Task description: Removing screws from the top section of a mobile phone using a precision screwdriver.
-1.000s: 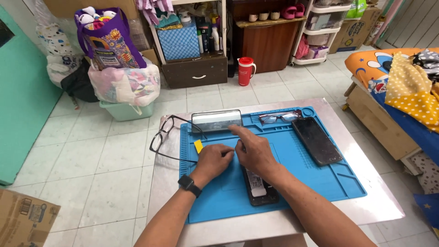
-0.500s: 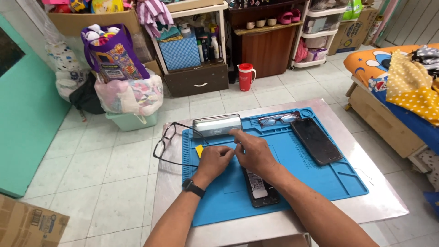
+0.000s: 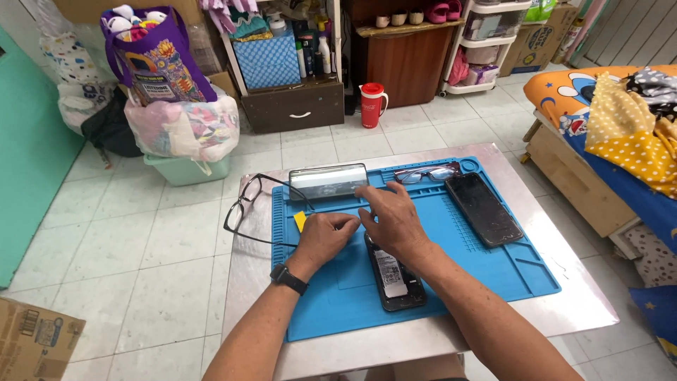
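Observation:
A black phone (image 3: 395,281) lies face down with its back off on the blue work mat (image 3: 465,282), its battery showing. My right hand (image 3: 393,219) rests flat over the phone's top end, fingers spread and pointing left. My left hand (image 3: 323,238), with a black watch on the wrist, is curled into a loose fist on the mat and touches the right hand's fingertips. Whether it pinches anything is hidden. A yellow triangular pick (image 3: 300,220) lies just left of it. A silver rectangular block (image 3: 328,182) stands behind both hands.
A second dark phone (image 3: 483,209) lies on the mat's right side, with thin glasses (image 3: 423,173) behind it. Black-framed glasses (image 3: 243,204) hang over the metal table's (image 3: 254,282) left edge. Around it are tiled floor, a bed at right, shelves and bags behind.
Both hands stay over the phone's top end. My right index finger has dropped a little from the silver block. The view has shifted slightly.

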